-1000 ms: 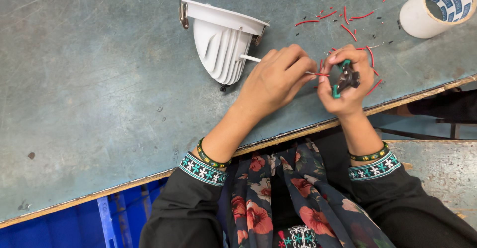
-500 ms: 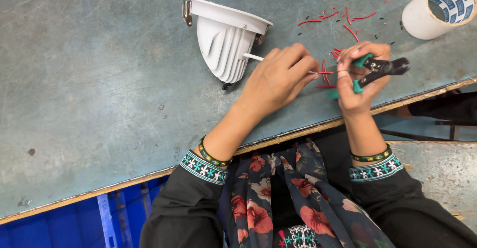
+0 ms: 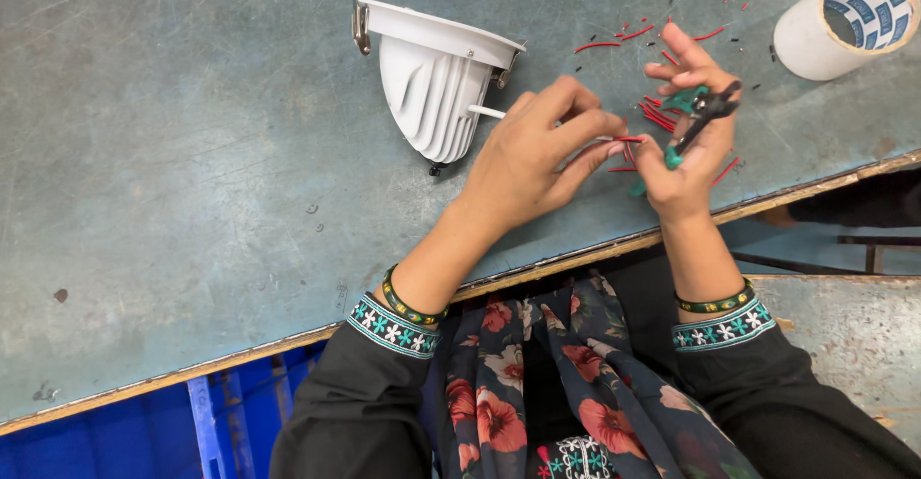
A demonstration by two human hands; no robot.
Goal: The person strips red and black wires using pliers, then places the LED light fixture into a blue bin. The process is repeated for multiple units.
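Observation:
A white finned downlight housing lies on its side on the grey-blue table. A white cable leaves the housing and passes into my left hand, which pinches the red wire end between thumb and fingers. Just to the right, my right hand grips small green-handled wire cutters, their black jaws pointing up and right, and its fingertips also touch the red wire.
Short red wire scraps and black bits litter the table behind my hands. A white tape roll stands at the far right corner. The table's front edge runs diagonally; a blue crate sits below left.
My right hand has turned the cutters from the wire to pointing up and right, then shifted slightly back toward my left hand. The left hand keeps its pinch.

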